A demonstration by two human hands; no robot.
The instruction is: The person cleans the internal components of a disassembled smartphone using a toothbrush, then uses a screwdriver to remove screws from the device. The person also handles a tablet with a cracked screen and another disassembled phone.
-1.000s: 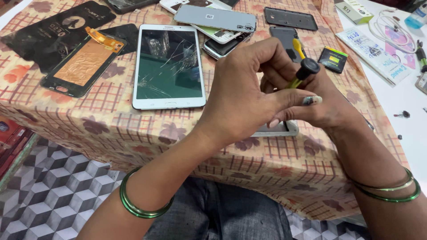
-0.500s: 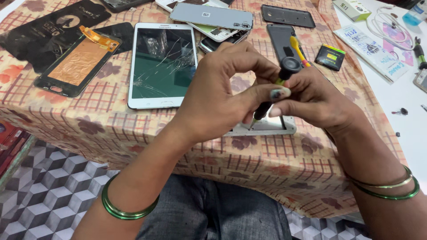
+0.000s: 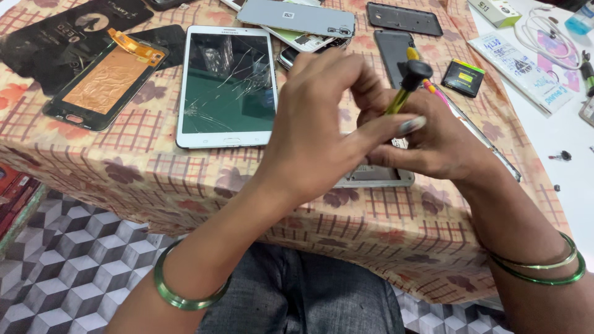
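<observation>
Screwdriver (image 3: 405, 86), yellow-shafted with a black cap, stands tilted at the bench's (image 3: 185, 185) centre, clamped between left hand (image 3: 315, 133) and right hand (image 3: 433, 139), over what seems a silver phone frame (image 3: 371, 178) at 6 o'clock; upright, steady pressure would suit.

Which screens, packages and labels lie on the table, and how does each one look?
Tablet: centre-left, white frame, cracked dark screen.
Display panel: far left, black frame, copper-coloured back.
Small box: top right, white with green.
Battery: right of the hands, black with yellow-green label.
Booklet: right, white, printed.
</observation>
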